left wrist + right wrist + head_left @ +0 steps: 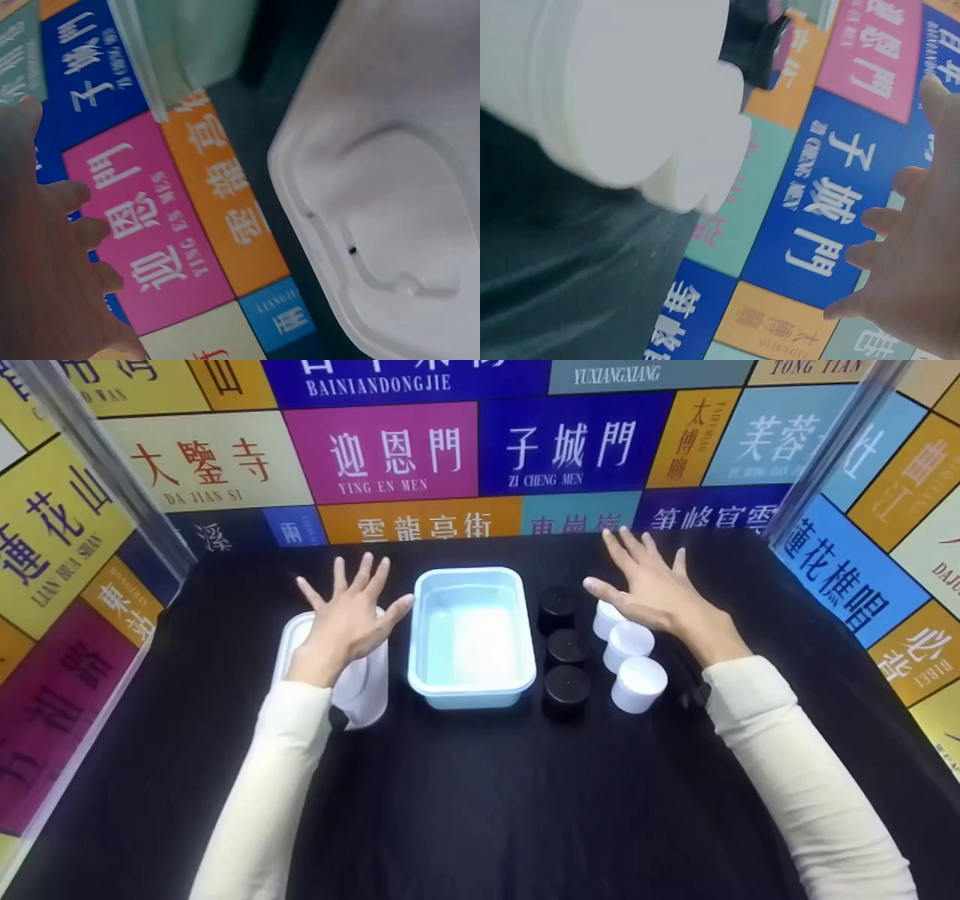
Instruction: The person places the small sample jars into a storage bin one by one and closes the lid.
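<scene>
a: what sort of place is this?
b: a staged recording booth, not a home or kitchen. a black cloth-covered table [480, 810] is boxed in by panels [450, 450] printed with bright place-name signs.
a: anything else?
b: clear corner posts [97, 465] join the walls, and the containers stand in tidy rows.
</scene>
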The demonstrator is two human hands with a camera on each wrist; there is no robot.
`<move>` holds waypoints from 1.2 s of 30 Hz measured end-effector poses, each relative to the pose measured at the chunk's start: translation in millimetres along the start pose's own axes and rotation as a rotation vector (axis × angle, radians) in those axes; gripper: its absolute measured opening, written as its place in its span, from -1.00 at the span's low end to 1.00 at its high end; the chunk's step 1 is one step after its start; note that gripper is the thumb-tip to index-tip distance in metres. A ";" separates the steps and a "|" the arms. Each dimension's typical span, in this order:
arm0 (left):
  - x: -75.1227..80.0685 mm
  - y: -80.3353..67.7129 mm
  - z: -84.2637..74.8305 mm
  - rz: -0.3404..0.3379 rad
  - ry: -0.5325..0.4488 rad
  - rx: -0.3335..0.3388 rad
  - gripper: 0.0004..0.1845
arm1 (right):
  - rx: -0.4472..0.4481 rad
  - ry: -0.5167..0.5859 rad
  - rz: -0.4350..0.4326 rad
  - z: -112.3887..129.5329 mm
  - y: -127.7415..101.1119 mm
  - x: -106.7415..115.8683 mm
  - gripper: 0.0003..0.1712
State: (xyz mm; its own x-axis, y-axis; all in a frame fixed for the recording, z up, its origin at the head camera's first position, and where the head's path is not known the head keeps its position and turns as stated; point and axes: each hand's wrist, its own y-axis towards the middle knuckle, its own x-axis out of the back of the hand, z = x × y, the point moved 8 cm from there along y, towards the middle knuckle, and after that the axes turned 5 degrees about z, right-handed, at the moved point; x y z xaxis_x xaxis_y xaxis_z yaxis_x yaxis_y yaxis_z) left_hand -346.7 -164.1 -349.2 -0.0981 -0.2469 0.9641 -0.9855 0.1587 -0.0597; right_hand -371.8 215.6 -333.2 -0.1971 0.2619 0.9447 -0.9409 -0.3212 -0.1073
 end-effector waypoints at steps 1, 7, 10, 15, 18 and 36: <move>0.1 -2.1 -1.7 0.000 -0.014 -0.005 -0.08 | 0.010 0.014 -0.003 2.5 -2.0 -0.1 0.03; -1.5 -13.7 -9.0 0.007 -0.107 -0.005 -0.08 | 0.064 0.127 -0.025 13.7 -16.8 -0.9 -0.03; -2.7 -18.9 -14.3 0.005 -0.163 -0.011 -0.13 | 0.086 0.192 -0.027 17.1 -25.0 -3.4 -0.05; -7.4 -28.1 -23.4 0.006 -0.274 -0.020 -0.16 | 0.127 0.271 -0.029 22.5 -36.2 -11.8 -0.10; -10.8 -33.9 -26.9 -0.003 -0.351 -0.012 -0.21 | 0.153 0.313 -0.039 24.0 -41.7 -18.1 -0.12; -60.9 -39.4 -9.5 0.137 -1.044 0.142 -0.32 | 0.279 0.467 0.041 31.6 -58.6 -63.0 -0.34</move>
State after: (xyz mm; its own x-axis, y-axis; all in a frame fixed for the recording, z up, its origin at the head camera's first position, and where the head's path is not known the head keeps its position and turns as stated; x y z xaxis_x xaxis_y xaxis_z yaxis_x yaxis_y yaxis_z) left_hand -300.6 -146.2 -403.1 -0.2136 -0.9442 0.2509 -0.9575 0.1514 -0.2455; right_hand -295.6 189.2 -376.7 -0.3935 0.6003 0.6963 -0.8338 -0.5521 0.0048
